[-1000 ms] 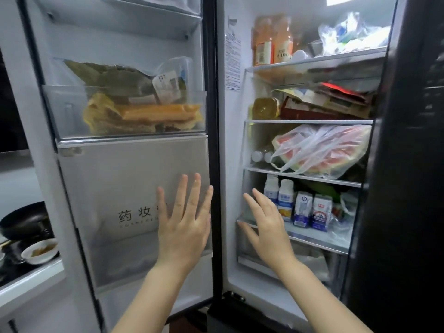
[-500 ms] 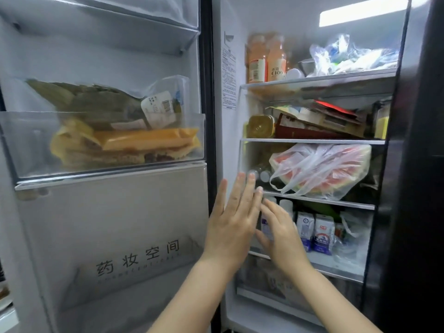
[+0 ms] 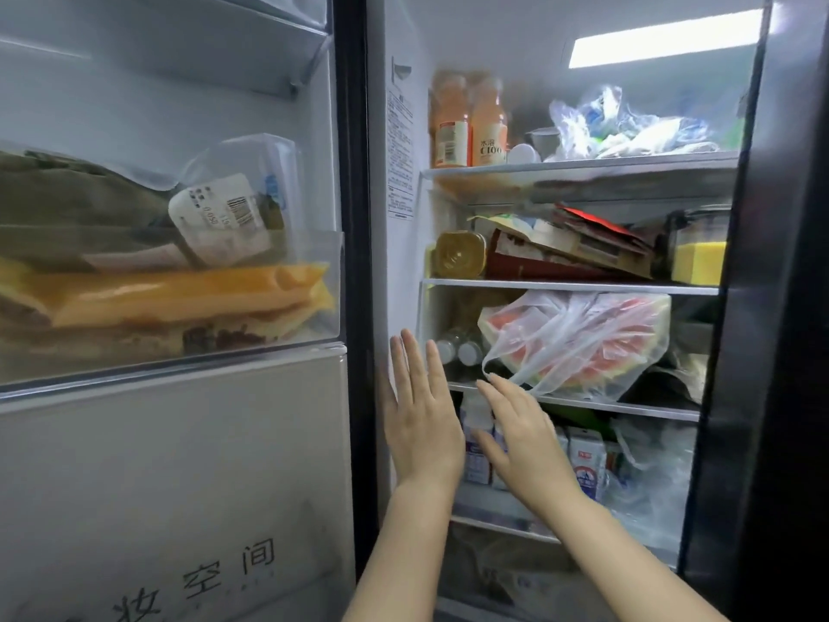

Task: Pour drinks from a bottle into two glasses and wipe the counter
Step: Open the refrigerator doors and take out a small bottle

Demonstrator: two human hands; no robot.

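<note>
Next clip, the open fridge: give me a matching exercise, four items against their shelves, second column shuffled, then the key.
Items:
1. orange bottles
2. gold lid jar
3. bagged watermelon
4. milk cartons

Places:
A. third shelf down
B. top shelf
C. shelf behind the hands
D. second shelf down

Pairs: 1-B, 2-D, 3-A, 4-C

The light strip (image 3: 664,44) in the fridge ceiling glares white, blown out, and washes the top shelf (image 3: 578,170) in haze. Lower shelves fall dimmer. My left hand (image 3: 421,424) and right hand (image 3: 522,442) look soft with motion blur. The dark frame on the right goes nearly black, and straight edges bow outward.
</note>
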